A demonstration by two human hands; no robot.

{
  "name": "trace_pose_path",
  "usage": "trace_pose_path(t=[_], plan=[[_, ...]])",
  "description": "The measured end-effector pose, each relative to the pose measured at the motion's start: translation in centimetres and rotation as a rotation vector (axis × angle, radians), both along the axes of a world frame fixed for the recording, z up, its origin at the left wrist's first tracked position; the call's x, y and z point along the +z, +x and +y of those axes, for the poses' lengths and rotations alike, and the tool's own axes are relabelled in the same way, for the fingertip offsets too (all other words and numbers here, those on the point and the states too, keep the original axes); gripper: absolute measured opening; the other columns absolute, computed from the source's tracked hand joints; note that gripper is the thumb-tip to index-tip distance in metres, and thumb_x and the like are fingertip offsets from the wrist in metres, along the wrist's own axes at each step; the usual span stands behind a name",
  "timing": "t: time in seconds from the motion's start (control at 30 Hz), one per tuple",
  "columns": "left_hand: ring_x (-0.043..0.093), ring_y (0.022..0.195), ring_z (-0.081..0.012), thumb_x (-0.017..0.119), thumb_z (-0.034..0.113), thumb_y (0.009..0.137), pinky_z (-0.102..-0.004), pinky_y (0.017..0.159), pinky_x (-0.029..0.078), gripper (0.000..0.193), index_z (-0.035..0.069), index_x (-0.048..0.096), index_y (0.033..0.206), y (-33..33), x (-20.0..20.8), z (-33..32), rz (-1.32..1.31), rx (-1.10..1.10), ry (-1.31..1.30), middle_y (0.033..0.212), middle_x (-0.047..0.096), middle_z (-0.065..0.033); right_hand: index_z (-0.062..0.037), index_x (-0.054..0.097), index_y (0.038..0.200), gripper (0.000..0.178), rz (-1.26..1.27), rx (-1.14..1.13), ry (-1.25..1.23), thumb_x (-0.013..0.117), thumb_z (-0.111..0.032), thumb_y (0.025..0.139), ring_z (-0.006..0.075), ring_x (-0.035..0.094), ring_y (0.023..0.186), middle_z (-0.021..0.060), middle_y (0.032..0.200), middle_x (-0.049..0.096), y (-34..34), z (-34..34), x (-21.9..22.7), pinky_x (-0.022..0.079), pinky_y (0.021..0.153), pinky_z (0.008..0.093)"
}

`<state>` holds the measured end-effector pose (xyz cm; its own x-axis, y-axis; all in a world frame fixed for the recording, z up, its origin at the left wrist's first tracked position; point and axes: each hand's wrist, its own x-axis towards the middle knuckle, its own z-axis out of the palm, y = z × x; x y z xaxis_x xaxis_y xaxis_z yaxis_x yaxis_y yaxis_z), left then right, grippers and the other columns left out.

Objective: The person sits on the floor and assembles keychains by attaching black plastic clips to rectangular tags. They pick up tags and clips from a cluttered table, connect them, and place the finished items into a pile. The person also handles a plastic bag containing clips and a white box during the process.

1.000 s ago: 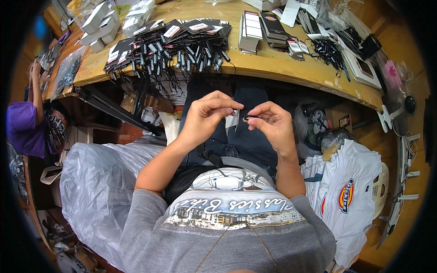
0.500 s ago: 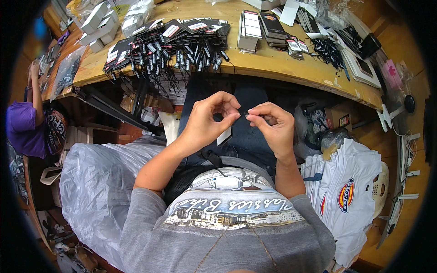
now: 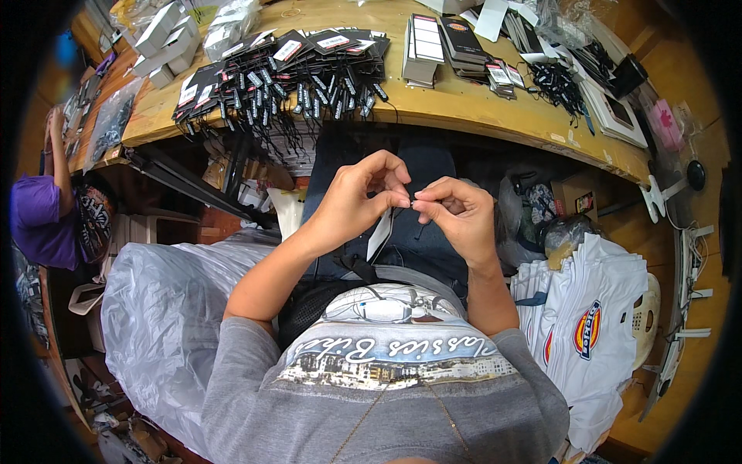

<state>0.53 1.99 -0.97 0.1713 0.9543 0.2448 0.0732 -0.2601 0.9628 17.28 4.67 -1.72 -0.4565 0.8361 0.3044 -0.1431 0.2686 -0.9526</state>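
In front of my lap, my left hand (image 3: 365, 193) and my right hand (image 3: 461, 219) meet, thumb and finger of each pinched together. A small dark piece of a tag string (image 3: 420, 231) sits between the fingertips, and part of it dangles below my right hand. Under my left hand hangs a hang tag (image 3: 379, 234) with a pale face, seen at a slant. My fingers partly hide where the string joins. On the table ahead lies a large pile of black hang tags (image 3: 309, 66), their black strings hanging over the front edge.
Stacks of cards (image 3: 423, 50) and a tangle of black strings (image 3: 558, 89) lie on the wooden table (image 3: 479, 108). White folded shirts (image 3: 587, 325) are at my right, a big plastic bag (image 3: 170, 325) at my left. White boxes (image 3: 166, 42) and a person in purple (image 3: 46, 216) are farther left.
My right hand has moved slightly left, so the fingertips now meet. The hang tag shows longer and more slanted below my left hand, and a dark string end now hangs below my right.
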Motion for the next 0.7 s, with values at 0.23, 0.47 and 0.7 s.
trace_pose_path(t=[0.23,0.47,0.7], plan=[[0.046,0.062,-0.0081,0.068,0.007,0.064,-0.02,0.054,0.039,0.039,0.004,0.043,0.094,0.0,-2.1,2.5,0.082,0.219,0.226,0.076,0.051,-0.0034,0.0022,0.056,0.075,0.007,0.041,-0.175,-0.044,0.061,0.001,0.07,0.0064,0.053,0.056,0.0051,0.07,0.058,-0.3,1.6,-1.1,0.043,0.05,0.0169],[0.041,0.057,-0.0041,0.066,0.006,0.066,-0.0173,0.05,0.036,0.035,0.003,0.043,0.092,-0.4,-2.2,2.4,-0.025,0.338,0.13,0.07,0.047,-0.0001,0.0009,0.051,0.068,0.011,-0.169,-0.793,0.512,0.062,0.001,0.068,0.0101,0.048,0.048,0.005,0.06,0.051,-0.3,7.4,-4.2,0.038,0.043,0.0229],[0.04,0.054,-0.0037,0.064,0.006,0.069,-0.0169,0.049,0.035,0.03,0.002,0.043,0.091,0.1,-2.9,2.0,-0.011,0.313,0.155,0.066,0.046,0.0006,-0.0014,0.048,0.067,0.012,-0.428,-0.908,0.823,0.06,0.0,0.069,0.0243,0.049,0.05,0.0093,0.062,0.044,-1.2,7.3,-4.4,0.04,0.045,0.0309]])
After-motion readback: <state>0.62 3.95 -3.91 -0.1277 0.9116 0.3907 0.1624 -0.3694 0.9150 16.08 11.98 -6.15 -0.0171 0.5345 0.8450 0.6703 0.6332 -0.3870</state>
